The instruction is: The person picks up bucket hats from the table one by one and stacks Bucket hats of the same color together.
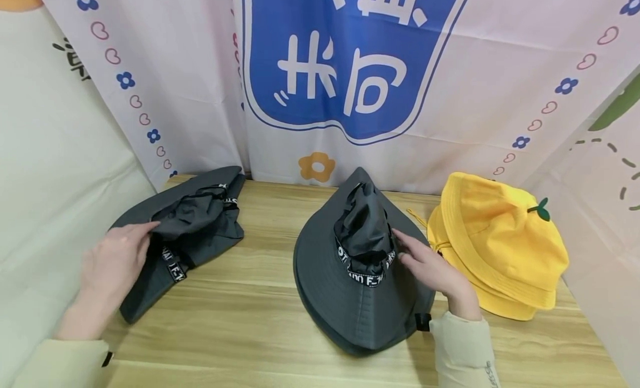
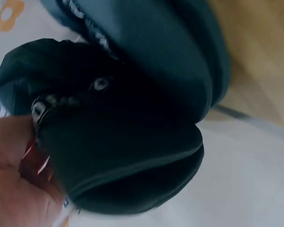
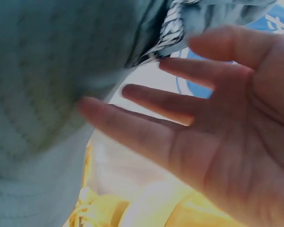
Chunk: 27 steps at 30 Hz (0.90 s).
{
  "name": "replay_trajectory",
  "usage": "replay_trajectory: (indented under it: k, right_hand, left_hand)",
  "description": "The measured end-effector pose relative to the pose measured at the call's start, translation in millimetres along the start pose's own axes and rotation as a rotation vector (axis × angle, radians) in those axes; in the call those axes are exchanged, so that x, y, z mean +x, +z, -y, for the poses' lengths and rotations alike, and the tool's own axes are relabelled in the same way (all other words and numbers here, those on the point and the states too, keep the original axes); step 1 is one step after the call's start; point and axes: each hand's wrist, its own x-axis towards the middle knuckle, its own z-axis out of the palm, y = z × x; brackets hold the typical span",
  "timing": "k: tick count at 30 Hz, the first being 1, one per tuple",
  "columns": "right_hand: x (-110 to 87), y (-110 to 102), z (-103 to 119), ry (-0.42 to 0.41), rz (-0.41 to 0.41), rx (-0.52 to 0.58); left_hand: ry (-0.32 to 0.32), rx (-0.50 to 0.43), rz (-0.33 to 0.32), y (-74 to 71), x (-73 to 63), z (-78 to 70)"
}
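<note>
A dark grey bucket hat (image 1: 220, 221), folded and tilted, lies at the left of the table in the head view. My left hand (image 1: 112, 260) grips its fabric; in the left wrist view the fingers are partly hidden behind the dark hat (image 2: 123, 156). Another dark grey wide-brimmed hat (image 1: 365, 316), with a black-and-white lettered band, sits crown up in the middle. Its brim edge looks doubled. Beside its crown is my right hand (image 1: 432, 265), fingers straight. The right wrist view shows those fingers extended near the lettered band (image 3: 173, 28), pinching nothing.
Yellow bucket hats (image 1: 500, 238), apparently stacked, with a green sprout and a yellow cord, stand at the right. Behind the wooden table (image 1: 250, 332) hangs a white cloth (image 1: 480, 99) with a blue emblem. Pale cloth walls border both sides.
</note>
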Motion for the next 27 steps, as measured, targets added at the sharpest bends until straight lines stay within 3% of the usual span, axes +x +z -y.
replay_trajectory:
  k: [3,8,12,18,27]
  right_hand:
    - [0.8,0,8,0.002,-0.033,0.046]
    - [6.0,6,17,-0.027,-0.044,0.001]
    - [6.8,9,18,-0.022,-0.043,-0.028]
    - [5.6,10,17,-0.052,-0.049,-0.045]
    - [5.5,11,21,-0.075,-0.047,-0.049]
  left_hand:
    - [-0.049,-0.023,-0.098,-5.0,7.9,-2.7]
    - [-0.11,-0.086,-0.26,-16.6,19.3,-9.2]
    - [-0.16,-0.159,-0.319,-27.8,28.9,-19.3]
    - [-0.185,-0.251,-0.302,-37.9,39.9,-40.3]
    - [-0.308,-0.387,-0.211,-42.9,47.4,-61.8]
